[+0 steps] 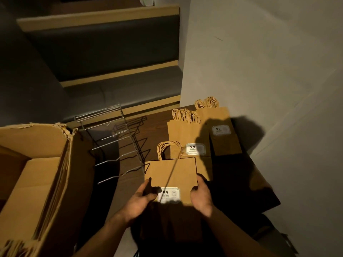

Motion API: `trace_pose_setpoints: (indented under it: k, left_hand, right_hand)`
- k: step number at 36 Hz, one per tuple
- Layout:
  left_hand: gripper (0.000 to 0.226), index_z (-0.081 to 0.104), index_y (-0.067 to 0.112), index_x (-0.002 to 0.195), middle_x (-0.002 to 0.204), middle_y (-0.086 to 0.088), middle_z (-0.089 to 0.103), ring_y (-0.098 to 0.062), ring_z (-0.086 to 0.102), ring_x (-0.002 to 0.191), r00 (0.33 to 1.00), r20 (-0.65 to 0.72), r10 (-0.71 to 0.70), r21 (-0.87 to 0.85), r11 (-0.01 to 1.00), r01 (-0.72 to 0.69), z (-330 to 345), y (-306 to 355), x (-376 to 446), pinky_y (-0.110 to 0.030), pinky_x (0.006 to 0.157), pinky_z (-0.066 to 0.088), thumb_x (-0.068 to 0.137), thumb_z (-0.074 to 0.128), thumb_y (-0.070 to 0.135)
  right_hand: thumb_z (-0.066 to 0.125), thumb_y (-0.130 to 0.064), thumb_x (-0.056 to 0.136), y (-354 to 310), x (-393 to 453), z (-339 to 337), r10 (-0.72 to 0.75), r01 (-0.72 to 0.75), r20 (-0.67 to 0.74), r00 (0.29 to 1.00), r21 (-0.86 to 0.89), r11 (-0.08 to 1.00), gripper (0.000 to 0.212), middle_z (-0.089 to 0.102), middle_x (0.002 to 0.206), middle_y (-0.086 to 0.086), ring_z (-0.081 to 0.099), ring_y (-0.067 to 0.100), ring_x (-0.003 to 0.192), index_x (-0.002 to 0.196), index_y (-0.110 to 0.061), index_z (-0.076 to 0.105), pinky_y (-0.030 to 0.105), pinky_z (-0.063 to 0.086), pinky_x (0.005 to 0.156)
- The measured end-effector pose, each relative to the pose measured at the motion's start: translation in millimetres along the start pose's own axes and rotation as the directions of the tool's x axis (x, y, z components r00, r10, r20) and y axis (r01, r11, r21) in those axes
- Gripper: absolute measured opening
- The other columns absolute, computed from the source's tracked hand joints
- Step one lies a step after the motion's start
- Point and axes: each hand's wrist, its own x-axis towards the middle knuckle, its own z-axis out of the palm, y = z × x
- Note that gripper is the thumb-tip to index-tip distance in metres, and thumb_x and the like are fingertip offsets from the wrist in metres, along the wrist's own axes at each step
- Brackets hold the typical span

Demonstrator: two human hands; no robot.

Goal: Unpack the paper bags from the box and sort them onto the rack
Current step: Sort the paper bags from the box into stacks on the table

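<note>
I hold a flat brown paper bag [172, 175] with twisted handles and a white "9.9" label between both hands, low in the middle of the view. My left hand [141, 199] grips its left edge, thumb over the front. My right hand [201, 195] grips its right edge. The bag hovers just right of the wire rack [118, 143], whose slots stand bare. Two stacks of the same bags lie flat on the dark table: a wider stack [187, 134] and a narrower stack [220, 127] beside the wall. The open cardboard box [37, 175] stands at the left, more bags along its inner right wall.
A grey wall [269, 71] closes the right side, right behind the bag stacks. A dark bench with wooden trim [118, 75] runs beyond the table. My own shadow covers the table's near right part [241, 182].
</note>
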Motion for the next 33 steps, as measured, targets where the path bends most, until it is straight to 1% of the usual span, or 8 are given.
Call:
trace_pose_setpoints:
  k: [3, 6, 13, 17, 20, 27, 30, 33]
  left_hand:
    - [0.067, 0.032, 0.028, 0.149, 0.109, 0.012, 0.059, -0.012, 0.063, 0.100, 1.000, 0.001, -0.027, -0.018, 0.999, 0.027, 1, -3, -8, -0.022, 0.077, 0.051, 0.093, 0.060, 0.007]
    - [0.063, 0.039, 0.027, 0.147, 0.112, 0.007, 0.063, -0.018, 0.066, 0.102, 0.998, -0.007, -0.057, -0.058, 0.997, 0.057, 1, -7, -13, -0.025, 0.077, 0.054, 0.092, 0.061, 0.006]
    - [0.054, 0.046, 0.025, 0.142, 0.113, 0.000, 0.065, -0.019, 0.068, 0.093, 0.996, -0.052, -0.071, -0.145, 0.988, 0.063, -4, -9, -27, -0.023, 0.063, 0.056, 0.093, 0.057, 0.004]
    - [0.056, 0.044, 0.025, 0.144, 0.113, -0.002, 0.065, -0.020, 0.067, 0.093, 0.994, -0.074, -0.078, -0.144, 0.987, 0.067, -6, -13, -33, -0.024, 0.064, 0.056, 0.093, 0.058, 0.005]
    - [0.056, 0.044, 0.025, 0.144, 0.112, -0.001, 0.065, -0.019, 0.067, 0.092, 0.996, -0.065, -0.064, -0.142, 0.988, 0.055, -4, -13, -41, -0.025, 0.066, 0.056, 0.093, 0.058, 0.004]
    - [0.053, 0.041, 0.027, 0.143, 0.105, 0.014, 0.060, -0.001, 0.059, 0.087, 0.997, -0.069, 0.032, -0.116, 0.992, -0.040, -12, 2, -58, -0.009, 0.058, 0.048, 0.096, 0.056, 0.008]
    - [0.055, 0.038, 0.027, 0.145, 0.125, 0.007, 0.059, 0.005, 0.057, 0.085, 0.994, -0.061, 0.094, -0.112, 0.989, -0.100, -19, 13, -66, -0.006, 0.061, 0.046, 0.096, 0.056, 0.010]
    - [0.053, 0.034, 0.024, 0.149, 0.143, -0.002, 0.050, -0.003, 0.057, 0.101, 0.986, -0.032, 0.164, -0.092, 0.982, -0.166, -29, 29, -78, -0.011, 0.076, 0.044, 0.099, 0.050, 0.015]
  right_hand:
    - [0.050, 0.002, 0.093, 3, 1, 2, 0.017, -0.016, 0.015, 1.000, -0.025, 1.000, 0.054, 0.057, 0.132, 0.003, 0.053, 0.023, 0.124, 0.141, -0.022, 0.043, 0.028, 0.046, 0.096]
    - [0.048, 0.002, 0.093, 4, 2, 5, 0.029, -0.027, 0.035, 0.999, -0.059, 0.998, 0.056, 0.058, 0.131, 0.004, 0.054, 0.023, 0.123, 0.143, -0.023, 0.039, 0.029, 0.047, 0.097]
    - [0.042, -0.005, 0.097, -11, 2, 15, 0.101, -0.088, 0.141, 0.985, -0.094, 0.992, 0.075, 0.040, 0.147, 0.006, 0.045, 0.026, 0.129, 0.155, -0.020, -0.002, 0.029, 0.041, 0.101]
    - [0.052, -0.007, 0.089, -1, 4, 24, 0.064, -0.066, 0.072, 0.995, 0.020, 0.998, 0.072, 0.049, 0.137, 0.005, 0.054, 0.025, 0.117, 0.150, -0.025, 0.018, 0.039, 0.051, 0.096]
    - [0.057, -0.007, 0.085, 0, 0, 26, 0.049, -0.049, -0.002, 0.999, 0.066, 0.997, 0.061, 0.054, 0.129, 0.005, 0.058, 0.024, 0.110, 0.139, -0.024, 0.035, 0.032, 0.052, 0.086]
    - [0.058, -0.004, 0.089, -26, -27, 27, -0.093, 0.084, -0.167, 0.982, -0.064, 0.994, 0.045, 0.045, 0.137, 0.011, 0.052, 0.027, 0.122, 0.133, -0.005, 0.047, 0.021, 0.040, 0.090]
    - [0.057, -0.003, 0.091, -49, -43, 31, -0.125, 0.121, -0.163, 0.979, -0.032, 0.992, 0.043, 0.045, 0.138, 0.005, 0.053, 0.022, 0.120, 0.133, -0.009, 0.049, 0.019, 0.039, 0.089]
    - [0.059, -0.006, 0.090, -74, -59, 39, -0.230, 0.234, -0.176, 0.957, 0.003, 0.972, 0.047, 0.052, 0.134, 0.005, 0.053, 0.022, 0.123, 0.135, -0.015, 0.050, 0.026, 0.043, 0.097]
